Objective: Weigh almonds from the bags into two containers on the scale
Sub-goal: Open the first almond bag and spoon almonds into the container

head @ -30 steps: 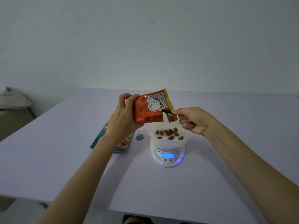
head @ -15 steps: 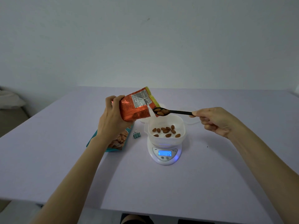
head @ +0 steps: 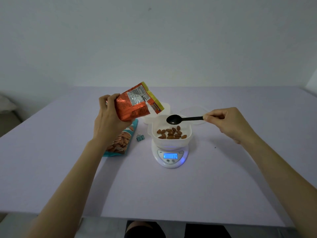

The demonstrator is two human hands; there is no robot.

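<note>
Teal bag [head: 120, 143] and binder clip [head: 140, 137] lie left of scale [head: 171, 161].

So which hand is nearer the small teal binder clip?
Left. The left hand hovers just left of the teal binder clip; the right hand is far right, beyond the white digital scale.

I have room to reach across the worktop [head: 223, 186] in front and right of the scale [head: 169, 158]. Left of it lie a teal bag [head: 120, 143] and clip [head: 140, 137]; a lid [head: 193, 110] sits behind.
</note>
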